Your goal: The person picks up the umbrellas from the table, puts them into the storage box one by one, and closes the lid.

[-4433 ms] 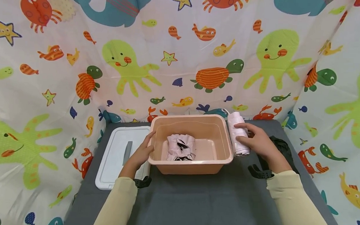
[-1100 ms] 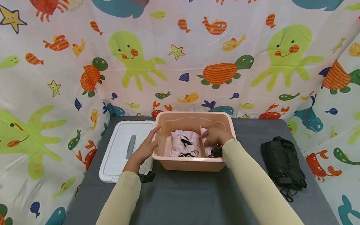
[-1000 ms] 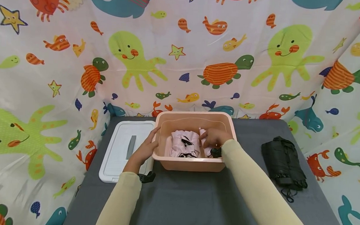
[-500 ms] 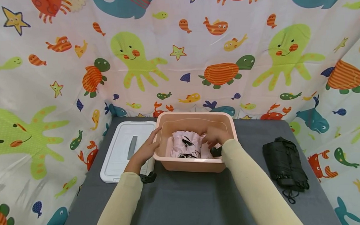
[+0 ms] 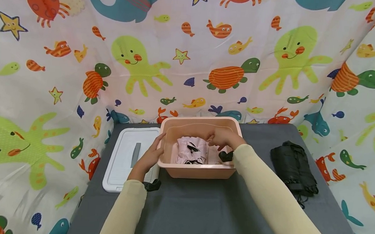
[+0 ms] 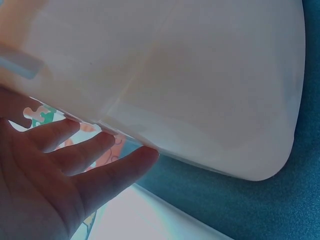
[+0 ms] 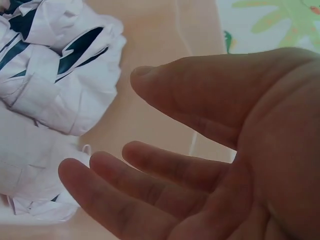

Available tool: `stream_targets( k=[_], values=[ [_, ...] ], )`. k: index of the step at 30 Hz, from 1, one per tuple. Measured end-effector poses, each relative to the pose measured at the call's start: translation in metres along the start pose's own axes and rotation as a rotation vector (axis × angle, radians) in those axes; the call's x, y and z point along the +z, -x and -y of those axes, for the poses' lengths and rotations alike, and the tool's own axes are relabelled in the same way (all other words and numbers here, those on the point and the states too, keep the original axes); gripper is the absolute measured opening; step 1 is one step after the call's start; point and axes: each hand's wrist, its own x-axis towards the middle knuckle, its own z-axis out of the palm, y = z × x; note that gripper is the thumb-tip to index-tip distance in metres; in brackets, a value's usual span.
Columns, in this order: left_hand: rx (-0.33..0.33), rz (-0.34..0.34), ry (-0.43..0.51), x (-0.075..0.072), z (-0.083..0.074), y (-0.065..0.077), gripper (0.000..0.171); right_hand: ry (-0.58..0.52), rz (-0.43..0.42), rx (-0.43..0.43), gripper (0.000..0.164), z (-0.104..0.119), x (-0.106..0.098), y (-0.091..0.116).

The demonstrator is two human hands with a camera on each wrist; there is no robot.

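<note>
Bin (image 5: 201,172) holds bundles (image 5: 192,150), right grip (image 5: 221,137) spread inside, left grip (image 5: 149,159) spread against its side.

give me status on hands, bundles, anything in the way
Left hand touching tub. Right hand open, empty. Two pink bundles side by side in tub. Right hand partly hides one; lid off, at left.

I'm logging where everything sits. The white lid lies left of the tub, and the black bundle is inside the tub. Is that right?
Not quite: the black bundle isn't inside the tub; the head view shows it on the gray table, to the tub's right. The white lid does lie left of the tub.
</note>
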Motion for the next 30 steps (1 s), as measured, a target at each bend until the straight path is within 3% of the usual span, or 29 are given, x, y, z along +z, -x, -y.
stream_targets(
  k=[9,17,21,26,30],
  values=[
    [0.004,0.006,0.013,0.001,-0.003,0.002,0.066,0.079,-0.05,-0.075,0.028,0.001,-0.004,0.021],
    [0.007,0.007,0.027,0.001,-0.001,0.0,0.066,0.059,-0.067,-0.117,0.03,-0.003,-0.011,0.038],
    [0.004,0.013,0.03,0.001,-0.001,0.0,0.062,0.058,-0.097,-0.187,0.031,-0.006,-0.012,0.047],
    [0.002,0.012,0.028,0.002,-0.001,-0.001,0.061,0.089,-0.184,-0.272,0.033,-0.012,-0.011,0.057],
    [-0.013,0.011,0.023,0.002,-0.001,-0.001,0.062,0.109,-0.273,-0.263,0.038,-0.017,-0.01,0.067]
  ],
)
